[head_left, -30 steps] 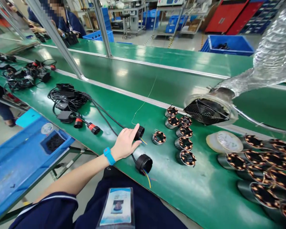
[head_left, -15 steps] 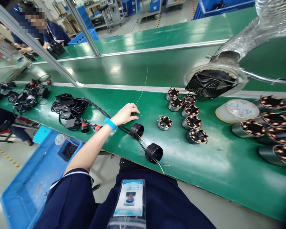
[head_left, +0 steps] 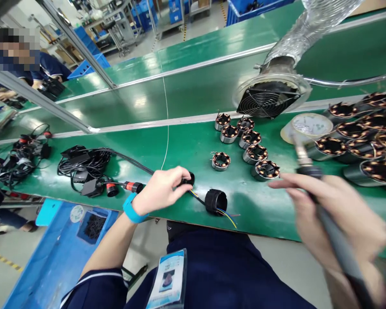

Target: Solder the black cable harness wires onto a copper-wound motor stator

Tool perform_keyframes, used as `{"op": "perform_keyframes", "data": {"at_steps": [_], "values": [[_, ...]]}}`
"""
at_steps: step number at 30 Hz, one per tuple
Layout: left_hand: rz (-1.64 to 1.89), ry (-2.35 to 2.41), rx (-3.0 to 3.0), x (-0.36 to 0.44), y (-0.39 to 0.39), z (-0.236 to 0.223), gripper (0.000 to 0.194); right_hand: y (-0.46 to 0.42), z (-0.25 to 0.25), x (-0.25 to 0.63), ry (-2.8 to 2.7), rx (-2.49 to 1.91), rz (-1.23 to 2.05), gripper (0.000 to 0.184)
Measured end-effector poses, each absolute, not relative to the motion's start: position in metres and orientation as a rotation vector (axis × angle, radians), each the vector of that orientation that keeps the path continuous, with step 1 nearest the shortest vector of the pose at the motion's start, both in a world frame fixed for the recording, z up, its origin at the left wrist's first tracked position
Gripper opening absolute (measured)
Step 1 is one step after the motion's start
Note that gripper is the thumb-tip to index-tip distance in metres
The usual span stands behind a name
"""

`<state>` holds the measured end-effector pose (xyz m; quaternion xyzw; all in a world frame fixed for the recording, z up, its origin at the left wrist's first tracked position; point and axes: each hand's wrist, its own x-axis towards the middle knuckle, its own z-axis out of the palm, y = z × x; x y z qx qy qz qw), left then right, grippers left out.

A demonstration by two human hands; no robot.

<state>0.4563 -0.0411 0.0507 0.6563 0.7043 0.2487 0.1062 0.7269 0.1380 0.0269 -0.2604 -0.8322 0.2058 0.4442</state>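
My left hand (head_left: 165, 189) is pinched on a thin solder wire (head_left: 167, 128), which runs down to it from the far side of the bench. This hand partly hides a black round housing (head_left: 189, 178). To its right another black housing (head_left: 216, 201) lies on its side, with blue, yellow and reddish wires coming out. My right hand (head_left: 334, 214), blurred by motion, grips a soldering iron (head_left: 333, 231) with its metal end pointing up and away. Between the hands a small stator ring (head_left: 221, 161) with copper windings sits apart from a group of similar stators (head_left: 256, 153).
A fan (head_left: 265, 103) on a foil duct hangs behind the stators. Larger stators (head_left: 328, 146) and a round translucent container (head_left: 312, 124) stand at right. Coiled black cables (head_left: 83, 165) lie at left, above a blue bin (head_left: 58, 253). A co-worker (head_left: 51, 66) is at far left.
My right hand has come into view from the right with the soldering iron. My left hand has moved down over the nearer housing's side, still with the solder wire. The view has shifted.
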Motion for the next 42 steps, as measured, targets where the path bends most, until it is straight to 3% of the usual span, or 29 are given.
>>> {"op": "perform_keyframes", "data": {"at_steps": [6,11,16,24,33,42], "values": [[0.272,2.205,2.398,0.476,-0.054,0.013,0.019,0.116,0.01,0.678,-2.07,-0.433,0.708,0.022],[0.774,2.348,2.232,0.466,-0.031,-0.007,0.019,0.108,0.004,0.656,-2.086,-0.368,0.936,0.028],[1.206,2.077,1.841,0.452,0.003,0.004,0.016,0.115,0.004,0.621,-2.051,-0.256,1.029,0.033],[1.253,1.835,1.491,0.442,0.014,0.004,0.019,0.127,0.0,0.589,-2.005,-0.242,1.002,0.028],[1.372,1.887,1.248,0.448,0.012,-0.008,0.021,0.13,-0.01,0.582,-2.041,-0.275,1.064,0.025],[1.191,2.33,2.09,0.446,0.007,-0.019,0.011,0.129,-0.005,0.581,-2.048,-0.405,0.936,0.037]]}}
